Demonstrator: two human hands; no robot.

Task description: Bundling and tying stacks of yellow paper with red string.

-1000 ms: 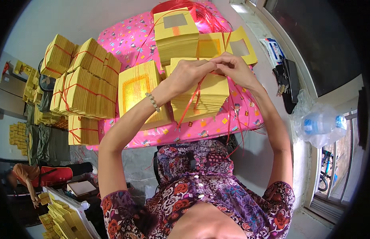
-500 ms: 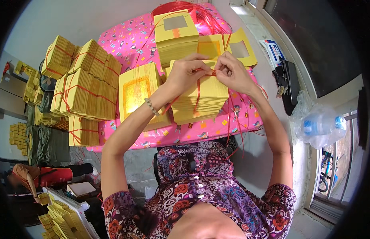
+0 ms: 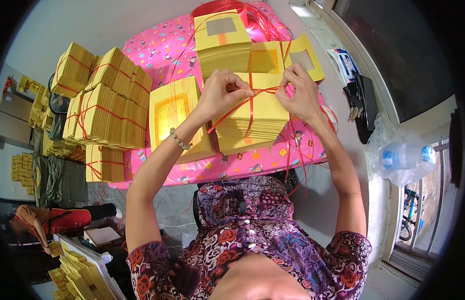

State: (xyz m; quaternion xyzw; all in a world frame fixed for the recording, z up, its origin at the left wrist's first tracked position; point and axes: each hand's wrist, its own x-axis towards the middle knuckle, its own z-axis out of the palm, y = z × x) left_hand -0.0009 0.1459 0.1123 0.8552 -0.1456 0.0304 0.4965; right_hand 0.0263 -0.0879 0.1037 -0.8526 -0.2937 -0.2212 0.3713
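Note:
A thick stack of yellow paper [image 3: 232, 131] lies in front of me on a pink patterned table cover [image 3: 272, 161]. Red ribbon [image 3: 251, 120] crosses over its top and runs down its near side. My left hand [image 3: 224, 94] pinches the ribbon at the middle of the stack, where the strands cross. My right hand [image 3: 298, 92] grips the other strands at the stack's right edge, and the ribbon is stretched between the two hands. A loose end slants down to the left below my left hand.
Left of this stack lies another yellow paper stack [image 3: 175, 117] with a gold square. A taller stack [image 3: 222, 47] and a red ribbon coil [image 3: 252, 17] sit behind. Tied bundles [image 3: 105, 112] pile up at the left. A person [image 3: 37, 222] is at the lower left.
My hands have moved apart, the left one leftward and the right one slightly rightward. The ribbon between them is now drawn out across the stack's top.

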